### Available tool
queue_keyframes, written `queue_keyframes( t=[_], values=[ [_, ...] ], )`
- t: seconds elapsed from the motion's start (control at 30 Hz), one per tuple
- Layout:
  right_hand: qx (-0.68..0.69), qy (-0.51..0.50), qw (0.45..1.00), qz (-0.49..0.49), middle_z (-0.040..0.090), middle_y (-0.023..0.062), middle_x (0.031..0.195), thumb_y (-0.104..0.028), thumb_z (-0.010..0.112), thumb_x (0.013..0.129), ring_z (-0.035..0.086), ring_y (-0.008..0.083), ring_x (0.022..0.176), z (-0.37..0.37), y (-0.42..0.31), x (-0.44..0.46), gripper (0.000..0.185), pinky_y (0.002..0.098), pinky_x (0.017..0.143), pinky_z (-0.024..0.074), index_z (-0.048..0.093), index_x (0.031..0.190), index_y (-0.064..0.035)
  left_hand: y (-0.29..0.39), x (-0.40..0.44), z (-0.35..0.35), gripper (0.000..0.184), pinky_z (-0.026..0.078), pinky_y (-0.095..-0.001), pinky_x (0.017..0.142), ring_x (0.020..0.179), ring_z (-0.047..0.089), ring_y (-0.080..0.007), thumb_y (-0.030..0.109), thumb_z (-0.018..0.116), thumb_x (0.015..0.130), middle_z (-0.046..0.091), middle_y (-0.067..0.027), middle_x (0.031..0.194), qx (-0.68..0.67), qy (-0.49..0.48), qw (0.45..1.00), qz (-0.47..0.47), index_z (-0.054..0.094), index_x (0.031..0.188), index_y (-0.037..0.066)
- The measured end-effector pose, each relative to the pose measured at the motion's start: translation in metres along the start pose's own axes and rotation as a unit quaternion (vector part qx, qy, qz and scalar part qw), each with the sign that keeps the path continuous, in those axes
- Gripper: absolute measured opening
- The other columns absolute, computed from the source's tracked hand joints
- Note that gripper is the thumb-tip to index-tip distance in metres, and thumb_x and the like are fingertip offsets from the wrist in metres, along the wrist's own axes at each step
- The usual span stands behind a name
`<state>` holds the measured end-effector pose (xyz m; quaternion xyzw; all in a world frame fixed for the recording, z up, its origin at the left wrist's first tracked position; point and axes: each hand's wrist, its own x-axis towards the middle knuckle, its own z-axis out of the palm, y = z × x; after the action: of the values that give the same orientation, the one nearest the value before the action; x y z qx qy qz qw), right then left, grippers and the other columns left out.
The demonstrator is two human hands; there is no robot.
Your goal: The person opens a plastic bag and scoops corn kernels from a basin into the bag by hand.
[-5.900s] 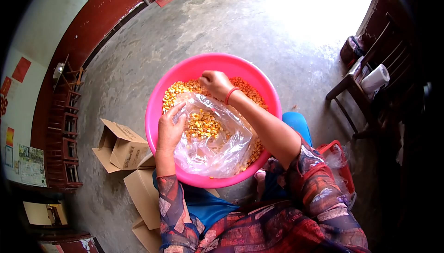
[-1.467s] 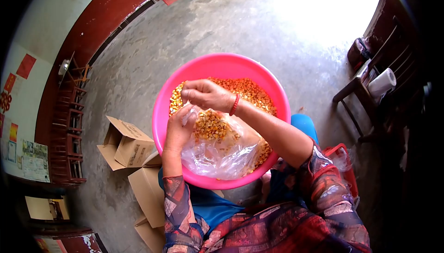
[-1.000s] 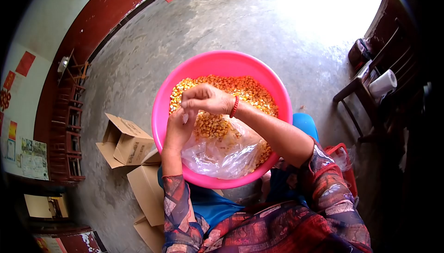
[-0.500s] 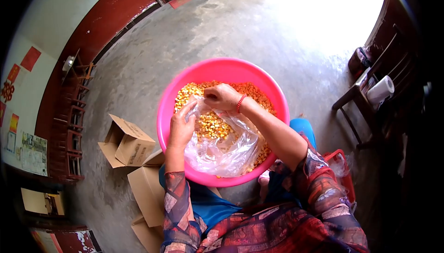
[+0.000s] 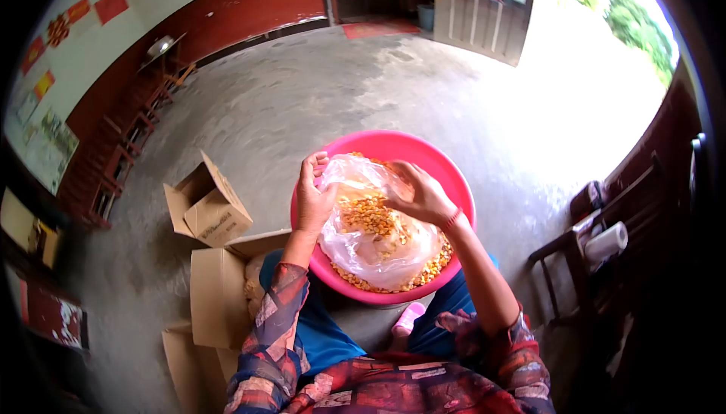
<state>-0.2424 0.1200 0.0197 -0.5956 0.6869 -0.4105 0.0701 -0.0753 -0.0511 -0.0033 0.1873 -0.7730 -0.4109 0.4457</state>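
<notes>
A clear plastic bag (image 5: 363, 254) with corn kernels (image 5: 369, 216) in it lies in a bright pink basin (image 5: 456, 179). More loose kernels show around the bag inside the basin. At the bag's left side is my left hand (image 5: 311, 198), its fingers raised and thumb apart, close to the plastic. My right hand (image 5: 425, 196), with a red bracelet at the wrist, is over the bag's right side, thumb and fingers spread. Neither hand visibly grips the bag, though whether the fingertips touch its film is hard to see.
An open cardboard box (image 5: 219, 213) stands on the concrete floor to the left. Another box (image 5: 215, 293) sits by my left leg. On the right, a dark wooden chair (image 5: 563, 263) carries a white roll (image 5: 606, 241). Small stools (image 5: 113, 172) line the left wall.
My hands have moved apart, and the right hand has gone from closed fingers at the bag's edge to spread fingers. The bag looks more opened out. The view has tilted up.
</notes>
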Motion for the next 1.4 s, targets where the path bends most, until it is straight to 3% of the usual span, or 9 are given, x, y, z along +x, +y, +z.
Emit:
queue_keyframes(
  t=[0.1,0.17,0.27,0.37,0.57,0.87,0.97,1.17,1.4],
  values=[
    [-0.100,-0.047,0.993,0.051,0.052,0.0217,0.119,-0.034,0.073,0.069,0.050,0.0366,0.111,0.004,0.006,-0.034,0.076,0.0432,0.092,0.0421,0.038,0.131,-0.0055,0.006,-0.010,-0.008,0.061,0.045,-0.0350,0.088,0.107,0.054,-0.0284,0.002,0.066,0.069,0.053,-0.0162,0.116,0.055,0.034,0.997,-0.031,0.042,0.125,0.003],
    [-0.148,-0.119,0.975,0.116,0.063,0.0200,0.092,-0.030,0.070,0.071,0.060,0.0392,0.089,0.007,0.013,-0.048,0.057,0.0449,0.079,0.0474,0.052,0.118,-0.0052,-0.025,-0.016,-0.009,0.056,0.047,-0.0388,0.082,0.102,0.057,-0.0327,0.013,0.069,0.069,0.058,-0.0213,0.111,0.134,0.061,0.989,0.025,0.048,0.120,0.001],
    [-0.215,-0.126,0.963,0.101,0.065,0.0145,0.082,-0.021,0.065,0.077,0.064,0.0312,0.075,0.015,0.033,-0.050,0.036,0.0398,0.068,0.0500,0.057,0.106,-0.0013,-0.025,-0.019,-0.002,0.054,0.049,-0.0343,0.075,0.081,0.061,-0.0229,0.009,0.065,0.071,0.062,-0.0155,0.098,0.154,-0.138,0.970,-0.128,0.048,0.121,0.001],
    [0.323,0.059,0.930,0.164,0.060,0.0018,0.075,-0.003,0.050,0.087,0.056,0.0090,0.067,0.013,0.040,-0.037,0.011,0.0236,0.058,0.0457,0.058,0.093,-0.0001,-0.034,-0.020,0.004,0.041,0.050,-0.0343,0.068,0.070,0.062,-0.0226,0.006,0.059,0.073,0.064,-0.0137,0.084,0.241,-0.171,0.942,-0.162,0.053,0.113,-0.002],
    [0.368,0.135,0.896,0.207,0.061,0.0036,0.072,-0.001,0.044,0.084,0.054,0.0093,0.058,-0.025,0.019,0.019,0.014,0.0212,0.049,0.0396,0.058,0.087,-0.0040,-0.020,-0.009,0.005,0.024,0.049,-0.0322,0.057,0.064,0.062,-0.0197,-0.004,0.048,0.075,0.062,-0.0116,0.075,-0.226,0.018,0.950,-0.216,0.056,0.098,-0.003],
    [0.201,0.091,0.972,0.076,0.063,0.0068,0.072,0.000,0.047,0.079,0.061,0.0182,0.066,-0.052,0.029,0.044,0.021,0.0266,0.065,0.0478,0.058,0.097,-0.0029,0.015,-0.024,-0.007,0.033,0.050,-0.0254,0.058,0.069,0.060,-0.0119,-0.007,0.049,0.077,0.062,-0.0060,0.081,-0.178,0.043,0.968,-0.173,0.055,0.108,0.001],
    [-0.217,0.112,0.968,-0.061,0.057,0.0159,0.106,-0.007,0.061,0.072,0.056,0.0328,0.099,-0.050,0.029,0.015,0.043,0.0371,0.083,0.0446,0.053,0.114,-0.0103,-0.013,-0.050,0.007,0.039,0.050,-0.0349,0.074,0.082,0.064,-0.0263,0.012,0.060,0.072,0.064,-0.0171,0.090,-0.100,0.000,0.975,-0.197,0.055,0.108,-0.002],
    [-0.206,-0.020,0.966,-0.153,0.048,0.0124,0.122,-0.007,0.061,0.072,0.044,0.0314,0.116,-0.021,-0.106,-0.033,0.053,0.0427,0.097,0.0327,0.049,0.123,-0.0130,0.000,-0.071,0.021,0.046,0.049,-0.0336,0.082,0.093,0.063,-0.0241,0.014,0.061,0.071,0.063,-0.0187,0.099,-0.161,-0.026,0.980,-0.109,0.053,0.114,-0.001],
    [-0.318,-0.129,0.939,-0.030,0.031,0.0144,0.141,-0.016,0.070,0.062,0.025,0.0307,0.134,-0.007,-0.042,-0.050,0.086,0.0438,0.108,0.0197,0.031,0.139,-0.0161,0.033,-0.077,0.006,0.021,0.048,-0.0429,0.068,0.076,0.062,-0.0381,0.017,0.062,0.077,0.062,-0.0227,0.080,0.025,-0.079,0.990,-0.114,0.065,0.092,0.003]
  ],
)
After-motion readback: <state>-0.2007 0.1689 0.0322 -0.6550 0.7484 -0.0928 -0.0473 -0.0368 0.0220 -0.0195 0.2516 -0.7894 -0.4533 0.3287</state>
